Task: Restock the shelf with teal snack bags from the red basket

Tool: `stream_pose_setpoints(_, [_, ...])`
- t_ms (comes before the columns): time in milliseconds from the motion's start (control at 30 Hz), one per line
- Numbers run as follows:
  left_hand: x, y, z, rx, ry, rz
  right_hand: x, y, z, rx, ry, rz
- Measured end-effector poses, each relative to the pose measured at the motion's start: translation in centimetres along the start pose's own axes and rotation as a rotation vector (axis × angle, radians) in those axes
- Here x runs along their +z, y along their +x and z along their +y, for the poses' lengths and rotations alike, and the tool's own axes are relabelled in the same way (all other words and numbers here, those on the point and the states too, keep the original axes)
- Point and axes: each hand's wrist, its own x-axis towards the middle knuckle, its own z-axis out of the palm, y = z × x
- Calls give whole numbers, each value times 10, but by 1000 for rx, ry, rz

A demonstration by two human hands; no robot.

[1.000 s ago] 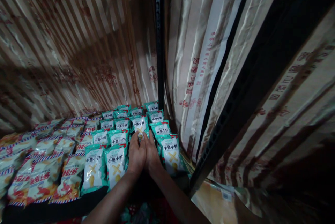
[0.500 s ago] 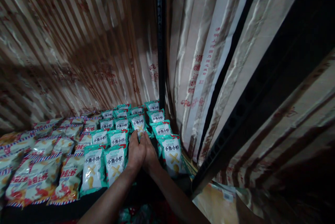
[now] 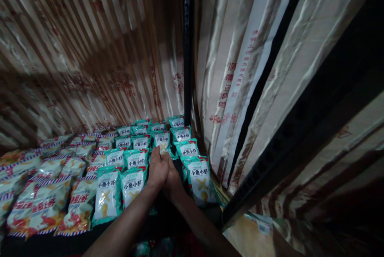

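Observation:
A white and teal snack bag (image 3: 162, 140) stands in the middle column of matching bags, its lower part hidden behind my hands. My left hand (image 3: 158, 169) and my right hand (image 3: 172, 177) are pressed side by side, with their fingers closed around the lower front of this bag. Some fingertips are hidden. Just to the left stand two front-row teal bags, one (image 3: 132, 187) close to my left wrist and another (image 3: 107, 195) beyond it. Right of my right hand, a larger-looking teal bag (image 3: 200, 181) fronts its own column.
Several red and white striped snack bags (image 3: 45, 205) fill the shelf's left side. A black upright post (image 3: 188, 49) rises at the back corner, and another dark post (image 3: 270, 157) slants at the right. Printed curtains (image 3: 120, 49) hang behind. A carton (image 3: 249, 233) sits low at right.
The view has shifted slightly, so the bags and posts appear a little further right. My hands stay together at the same bag, their fingers a bit more bunched.

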Motion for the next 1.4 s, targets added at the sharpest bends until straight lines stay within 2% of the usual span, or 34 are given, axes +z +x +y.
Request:
stream_pose_setpoints(167, [-1, 6, -5, 11, -18, 6, -8, -1, -10, -63, 28, -26])
stream_pose_setpoints(333, [-2, 6, -8, 14, -130, 36, -9, -1, -7, -95, -31, -44])
stream_pose_setpoints(500, [2, 8, -10, -53, -139, 47, -12, -2, -4, -75, -29, -74])
stream_pose_setpoints(733, [6, 9, -9, -64, -130, 20, -13, 1, -18, -51, 127, -55])
stream_pose_setpoints(900, [5, 9, -7, -37, -111, 20, -12, 3, -22, -11, 164, -54])
stream_pose_setpoints(1133, [6, 18, -10, -14, -48, 9, -16, 6, -30, -56, 187, -81])
stream_pose_setpoints(1400, [9, 18, -12, -7, -38, 25, -12, 2, -28, 4, 211, -63])
